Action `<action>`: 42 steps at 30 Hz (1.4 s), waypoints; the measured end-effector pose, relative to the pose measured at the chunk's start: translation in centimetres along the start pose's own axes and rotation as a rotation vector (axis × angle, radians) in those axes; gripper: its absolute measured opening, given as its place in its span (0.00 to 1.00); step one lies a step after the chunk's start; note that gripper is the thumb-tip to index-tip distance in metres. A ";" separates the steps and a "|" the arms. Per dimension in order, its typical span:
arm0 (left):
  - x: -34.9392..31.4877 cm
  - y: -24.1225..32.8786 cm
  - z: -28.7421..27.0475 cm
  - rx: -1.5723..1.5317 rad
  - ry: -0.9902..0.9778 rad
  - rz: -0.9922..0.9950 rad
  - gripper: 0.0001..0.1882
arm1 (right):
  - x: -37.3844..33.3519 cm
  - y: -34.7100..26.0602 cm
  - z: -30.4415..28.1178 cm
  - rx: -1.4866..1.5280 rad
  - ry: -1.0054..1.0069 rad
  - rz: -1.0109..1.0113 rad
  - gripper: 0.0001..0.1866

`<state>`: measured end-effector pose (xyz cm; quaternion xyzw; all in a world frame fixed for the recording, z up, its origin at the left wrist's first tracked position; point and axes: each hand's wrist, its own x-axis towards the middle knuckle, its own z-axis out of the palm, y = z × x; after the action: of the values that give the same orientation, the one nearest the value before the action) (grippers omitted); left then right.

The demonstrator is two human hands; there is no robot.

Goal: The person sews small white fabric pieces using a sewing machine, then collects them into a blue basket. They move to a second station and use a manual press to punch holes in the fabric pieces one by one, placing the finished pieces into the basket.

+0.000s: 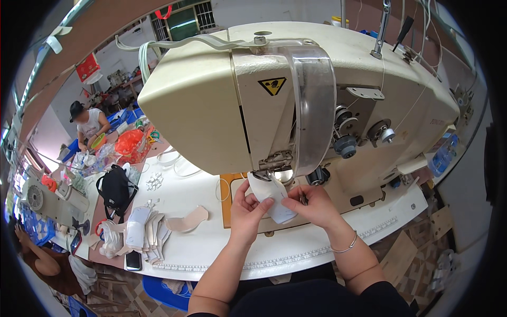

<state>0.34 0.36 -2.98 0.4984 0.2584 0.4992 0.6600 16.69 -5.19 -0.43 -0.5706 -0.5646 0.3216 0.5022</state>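
A curved white fabric piece (268, 191) with small blue marks lies under the head of a large cream sewing machine (195, 111), at the needle area. My left hand (247, 210) pinches its left edge between thumb and fingers. On the other side my right hand (315, 205) holds the right edge with its thumb on top. A small dark metal tool (303, 199), its kind unclear, is tucked in the fingers of that hand. The machine head hides the piece's far end.
Stacked cut fabric pieces (153, 235), a loose beige piece (188, 219) and a phone (133, 260) lie on the white table to the left. Behind them sit a black bag (116, 190) and small white parts (155, 181). Two other people are further left.
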 end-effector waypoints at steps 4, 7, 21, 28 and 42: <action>0.6 0.0 -0.2 -0.162 -0.023 -0.081 0.33 | 0.2 -0.1 0.3 0.014 -0.002 0.016 0.14; 1.1 0.6 -0.6 -0.195 -0.006 -0.152 0.33 | 0.2 -0.2 0.7 0.003 -0.023 0.039 0.14; -1.1 -1.1 0.3 -0.162 0.068 -0.172 0.17 | 0.4 0.2 1.8 0.061 0.030 0.061 0.10; -0.7 -0.6 0.7 -0.250 0.071 -0.117 0.10 | 0.3 1.2 1.1 0.152 0.011 0.133 0.09; 1.2 0.9 -0.3 -0.343 0.067 -0.274 0.10 | 0.2 0.6 2.7 0.389 0.079 0.086 0.09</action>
<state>0.16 1.55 -2.13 0.3222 0.2569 0.4576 0.7879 14.43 -4.34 -1.77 -0.4985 -0.4468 0.4230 0.6106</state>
